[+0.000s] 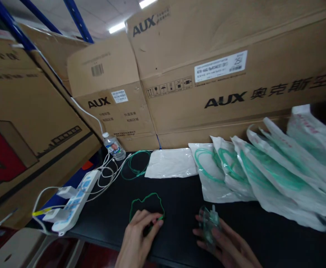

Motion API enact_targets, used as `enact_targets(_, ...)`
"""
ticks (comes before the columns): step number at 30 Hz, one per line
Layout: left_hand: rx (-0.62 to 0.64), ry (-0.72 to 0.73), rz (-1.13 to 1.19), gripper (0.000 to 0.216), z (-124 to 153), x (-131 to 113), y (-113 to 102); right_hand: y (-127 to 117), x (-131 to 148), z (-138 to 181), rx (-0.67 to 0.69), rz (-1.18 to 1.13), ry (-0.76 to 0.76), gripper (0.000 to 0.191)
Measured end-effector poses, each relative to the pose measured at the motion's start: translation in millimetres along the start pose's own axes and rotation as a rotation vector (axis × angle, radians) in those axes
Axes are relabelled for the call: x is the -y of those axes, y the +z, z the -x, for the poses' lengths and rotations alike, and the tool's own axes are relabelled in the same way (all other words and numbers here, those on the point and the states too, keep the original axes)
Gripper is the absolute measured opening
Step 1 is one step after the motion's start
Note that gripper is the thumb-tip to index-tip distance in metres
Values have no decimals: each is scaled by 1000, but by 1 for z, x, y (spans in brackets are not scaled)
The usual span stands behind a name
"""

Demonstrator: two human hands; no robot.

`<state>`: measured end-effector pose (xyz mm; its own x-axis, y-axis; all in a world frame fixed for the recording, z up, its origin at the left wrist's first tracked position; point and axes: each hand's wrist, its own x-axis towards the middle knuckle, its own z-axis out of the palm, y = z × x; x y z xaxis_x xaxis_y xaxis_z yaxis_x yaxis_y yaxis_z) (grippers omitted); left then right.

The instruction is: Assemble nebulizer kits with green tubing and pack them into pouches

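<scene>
My left hand is low in the middle of the view, thumb and forefinger pinched on a thin green elastic strap. The strap makes a loose loop above the fingers on the black table. To the right, my right hand has its fingers around a clear, green-tinted face mask with a small connector pointing up. The mask is slightly blurred, and the fingers partly cover it. Whether the strap is attached to the mask cannot be made out; the two hands are apart.
Several clear bags with green tubing line the right side. A flat white pouch and a coil of green tubing lie at the back. A water bottle and power strip with cables stand left. Cardboard boxes wall the back.
</scene>
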<state>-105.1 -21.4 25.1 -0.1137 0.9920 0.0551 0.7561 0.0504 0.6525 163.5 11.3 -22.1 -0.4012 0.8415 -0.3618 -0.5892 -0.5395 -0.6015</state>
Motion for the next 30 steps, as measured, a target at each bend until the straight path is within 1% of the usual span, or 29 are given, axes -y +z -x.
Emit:
enact_targets(2, 57, 28, 123, 25, 2, -25, 13, 4, 1, 7, -39, 24, -43, 39)
enact_targets(4, 108, 3, 220, 28, 1, -44, 22, 10, 4, 15, -59, 51, -67, 41)
enact_targets(7, 186, -57, 326, 30, -4, -59, 35, 16, 10, 25, -44, 75, -67, 46)
enact_targets(10, 262, -70, 437, 28, -9, -65, 45, 16, 13, 30, -24, 58, -66, 45)
enact_targets(12, 283, -63, 494, 26, -11, -68, 50, 15, 12, 30, -11, 48, -77, 44)
enact_targets(14, 275, -51, 531, 23, -12, -72, 54, 14, 11, 28, -6, 43, -85, 44)
enact_targets(18, 263, -40, 586, 18, -13, -74, 59, 14, 10, 27, -48, 32, -95, 42)
enact_targets(21, 264, -27, 592, 14, -12, -72, 63, 13, 10, 26, -62, 7, -87, 45)
enact_targets(24, 252, 5, 570, 12, -12, -71, 64, 11, 10, 25, -33, 22, -70, 49)
enact_targets(27, 252, 38, 535, 13, -12, -74, 63, 9, 9, 23, -12, 26, -84, 49)
enact_targets(30, 272, 59, 485, 14, -14, -77, 59, 11, 9, 23, -28, 40, -88, 50)
